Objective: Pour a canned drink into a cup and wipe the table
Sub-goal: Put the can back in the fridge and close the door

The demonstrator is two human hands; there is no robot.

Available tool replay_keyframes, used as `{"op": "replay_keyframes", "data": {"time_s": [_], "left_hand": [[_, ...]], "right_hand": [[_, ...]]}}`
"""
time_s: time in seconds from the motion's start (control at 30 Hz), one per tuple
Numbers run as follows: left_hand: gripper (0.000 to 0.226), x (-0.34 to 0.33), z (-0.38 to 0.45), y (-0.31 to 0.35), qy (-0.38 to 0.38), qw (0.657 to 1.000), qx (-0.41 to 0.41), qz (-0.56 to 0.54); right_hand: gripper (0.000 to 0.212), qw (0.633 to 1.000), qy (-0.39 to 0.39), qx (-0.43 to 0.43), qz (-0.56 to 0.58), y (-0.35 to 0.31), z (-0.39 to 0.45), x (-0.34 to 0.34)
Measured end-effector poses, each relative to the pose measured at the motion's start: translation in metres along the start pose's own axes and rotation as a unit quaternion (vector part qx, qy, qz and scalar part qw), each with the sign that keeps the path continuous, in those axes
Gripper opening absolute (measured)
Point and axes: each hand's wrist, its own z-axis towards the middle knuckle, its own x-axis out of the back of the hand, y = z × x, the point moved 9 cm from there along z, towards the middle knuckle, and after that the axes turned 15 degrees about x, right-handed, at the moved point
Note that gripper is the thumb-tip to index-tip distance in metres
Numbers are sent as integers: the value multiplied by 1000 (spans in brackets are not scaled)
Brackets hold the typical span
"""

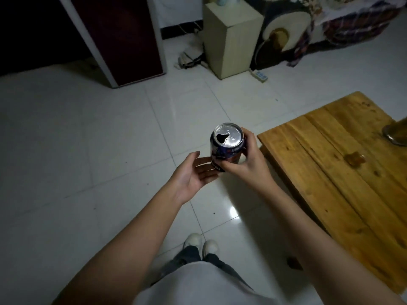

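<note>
A dark blue drink can [224,143] with its top opened stands upright in the air over the floor, left of the table. My right hand [244,160] is wrapped around its right side and holds it. Just to the left of the can's base, my left hand [193,172] is palm up with fingers apart, its fingertips close to the can. The wooden table [326,172] lies to the right. A small puddle of spilled drink [355,159] sits on the table top. A glass cup [396,134] with amber liquid shows only partly at the frame's right edge.
White tiled floor [88,150] spreads to the left and ahead. A pale wooden box [229,38], a power strip [259,75] and cables stand at the back. A dark cabinet [123,40] is at the back left. My white shoes [201,244] are below.
</note>
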Motion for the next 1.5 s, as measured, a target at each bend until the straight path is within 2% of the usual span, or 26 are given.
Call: {"op": "replay_keyframes", "data": {"time_s": [0.33, 0.57, 0.83, 1.17, 1.5], "left_hand": [[37, 113, -44, 26, 64, 986, -85, -127], [34, 190, -50, 77, 83, 976, -107, -171], [34, 272, -51, 189, 91, 979, -111, -142], [34, 329, -31, 317, 88, 984, -106, -115], [35, 371, 26, 496, 98, 982, -120, -107]], "right_hand": [[72, 988, -134, 41, 58, -22, 36, -122], [71, 981, -175, 51, 72, -31, 83, -210], [72, 985, -146, 50, 78, -45, 171, -305], [73, 986, -134, 47, 84, -45, 285, -380], [72, 982, -147, 60, 100, -15, 465, -449]]}}
